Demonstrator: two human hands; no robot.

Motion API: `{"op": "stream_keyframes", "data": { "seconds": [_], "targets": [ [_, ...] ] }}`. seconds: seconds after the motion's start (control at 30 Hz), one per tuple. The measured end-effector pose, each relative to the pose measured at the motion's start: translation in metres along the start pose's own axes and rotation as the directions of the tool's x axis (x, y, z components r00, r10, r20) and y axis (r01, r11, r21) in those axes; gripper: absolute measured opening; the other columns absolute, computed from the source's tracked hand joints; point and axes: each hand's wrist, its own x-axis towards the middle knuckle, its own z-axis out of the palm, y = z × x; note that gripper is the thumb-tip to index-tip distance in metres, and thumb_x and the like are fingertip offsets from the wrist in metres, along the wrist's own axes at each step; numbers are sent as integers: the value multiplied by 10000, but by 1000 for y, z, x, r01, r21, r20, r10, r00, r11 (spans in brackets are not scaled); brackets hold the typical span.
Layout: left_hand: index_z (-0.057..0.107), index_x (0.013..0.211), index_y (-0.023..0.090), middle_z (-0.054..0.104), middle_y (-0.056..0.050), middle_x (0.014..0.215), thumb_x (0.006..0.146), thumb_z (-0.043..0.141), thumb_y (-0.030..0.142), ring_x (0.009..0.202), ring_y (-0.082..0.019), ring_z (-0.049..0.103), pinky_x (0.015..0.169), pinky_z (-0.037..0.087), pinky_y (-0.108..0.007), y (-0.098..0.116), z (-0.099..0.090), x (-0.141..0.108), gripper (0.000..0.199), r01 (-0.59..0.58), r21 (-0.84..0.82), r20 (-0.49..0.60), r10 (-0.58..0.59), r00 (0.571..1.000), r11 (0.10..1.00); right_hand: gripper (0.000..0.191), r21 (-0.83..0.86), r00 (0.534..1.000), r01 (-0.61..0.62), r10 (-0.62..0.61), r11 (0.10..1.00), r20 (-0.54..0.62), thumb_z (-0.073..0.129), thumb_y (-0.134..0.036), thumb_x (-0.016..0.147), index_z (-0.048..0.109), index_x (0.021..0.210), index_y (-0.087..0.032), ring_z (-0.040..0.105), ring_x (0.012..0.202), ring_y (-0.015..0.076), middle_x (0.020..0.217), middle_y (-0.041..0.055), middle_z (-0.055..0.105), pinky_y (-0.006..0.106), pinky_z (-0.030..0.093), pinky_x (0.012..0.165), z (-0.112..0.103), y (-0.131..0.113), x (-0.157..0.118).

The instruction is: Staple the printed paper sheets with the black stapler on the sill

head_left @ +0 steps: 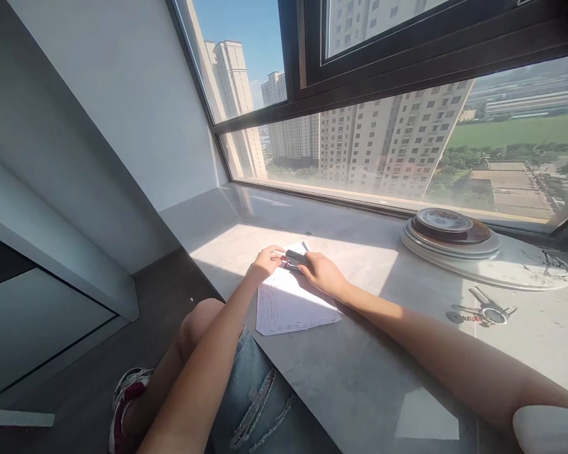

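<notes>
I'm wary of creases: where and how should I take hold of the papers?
Probably by the near left corner, thumb on top, coming from the sill's edge: the papers lie flat, that corner close to the edge and away from the stapler.

The right hand [318, 272] holds a dark stapler [297, 258] over the far end of a stack of papers [291, 306] on the marble surface [312, 366]; the left hand [266, 260] has its fingertips at the stapler's near-left end. Stacked plates [447, 236] lie well to the right of both hands, beneath the window [360, 139].
</notes>
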Motion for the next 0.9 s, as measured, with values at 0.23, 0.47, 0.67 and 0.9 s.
{"op": "stream_keyframes", "data": {
  "seconds": [0.23, 0.47, 0.67, 0.9],
  "targets": [
    [660, 901, 203, 782, -74, 883, 789, 512, 94, 673, -189, 656, 596, 501, -290, -5, -36, 4, 216, 101, 21, -311, -90, 946, 995, 329, -5, 991, -54, 54, 999, 123, 714, -402, 921, 494, 736, -243, 516, 613, 180, 654, 5, 549, 334, 345, 609, -37, 23, 15],
    [635, 799, 212, 716, -59, 766, 763, 526, 82, 770, -231, 692, 693, 510, -316, -1, -47, -9, 174, 24, -1, -443, -22, 896, 1000, 513, 145, 932, -192, 134, 971, 336, 770, -721, 781, 624, 720, -233, 557, 658, 196, 690, -6, 602, 335, 437, 618, -84, 71, 24],
    [634, 790, 211, 661, -65, 723, 794, 517, 73, 724, -245, 633, 694, 482, -348, 8, -47, -17, 181, 12, 50, -454, 13, 891, 999, 665, 280, 993, -114, 104, 953, 50, 469, -808, 980, 757, 1050, -213, 724, 1064, 337, 1168, 162, 776, 474, 599, 934, -72, 93, 44],
    [690, 876, 237, 714, -65, 895, 787, 471, 42, 963, -268, 658, 878, 533, -381, 1, -96, -43, 307, -236, 242, -276, 300, 913, 941, 522, -369, 955, 142, -29, 918, 295, 492, -505, 1037, 651, 1462, -247, 534, 1527, 395, 1586, 206, 609, 592, 454, 1233, -12, 73, 102]
  ]
}}
